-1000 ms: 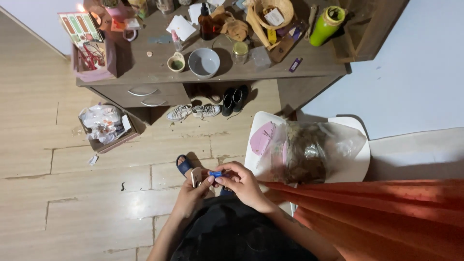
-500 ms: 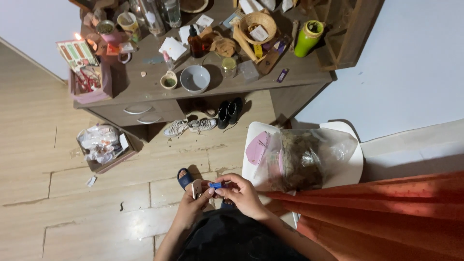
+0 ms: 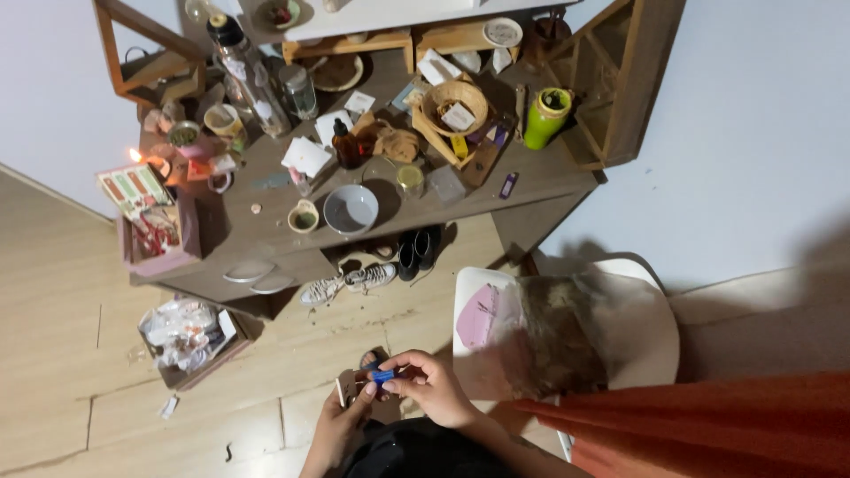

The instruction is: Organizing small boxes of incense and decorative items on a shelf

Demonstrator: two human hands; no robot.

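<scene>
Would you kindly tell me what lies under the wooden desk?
Under the wooden desk stand pale sneakers and dark shoes on the floor. Anything deeper beneath the desktop is hidden.

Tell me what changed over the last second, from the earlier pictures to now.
Little changed in the hands: the right hand and left hand keep their fingers on the small blue object in front of the body, over the wooden floor. The view tipped upward, showing more of the cluttered dark wooden desk. The grey round bowl and the white chair stayed put.
</scene>
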